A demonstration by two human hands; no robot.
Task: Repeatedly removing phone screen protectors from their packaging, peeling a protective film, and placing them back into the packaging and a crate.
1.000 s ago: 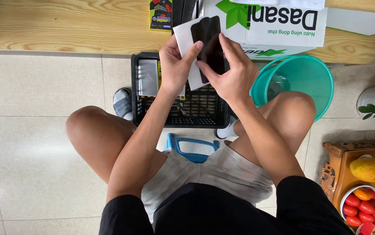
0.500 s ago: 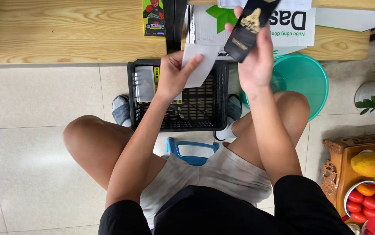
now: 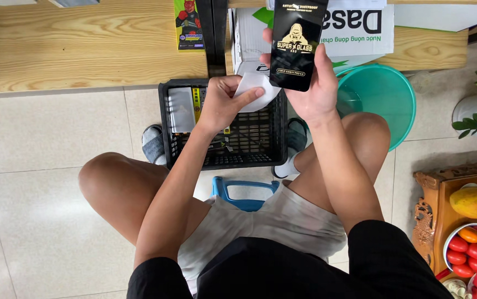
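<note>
My right hand (image 3: pixel 317 88) holds a flat black package (image 3: pixel 297 43) with gold print upright, above the right edge of a black plastic crate (image 3: pixel 252 149). My left hand (image 3: pixel 224 102) pinches a crumpled white sheet (image 3: pixel 258 88) over the crate, just left of the black package. The crate stands on the tiled floor between my feet and holds a grey flat item (image 3: pixel 181 109) and several small packs.
A teal plastic bucket (image 3: pixel 385 97) stands right of the crate. A white cardboard box (image 3: pixel 360 27) rests on a wooden platform (image 3: pixel 83 50) beyond. A carved wooden tray (image 3: pixel 443 221) with a mango and tomatoes sits at the lower right. I sit on a blue stool (image 3: pixel 244 194).
My right hand brought the black package from beside the white sheet up and to the right, turning its printed face to me. My left hand lowered the white sheet toward the crate.
</note>
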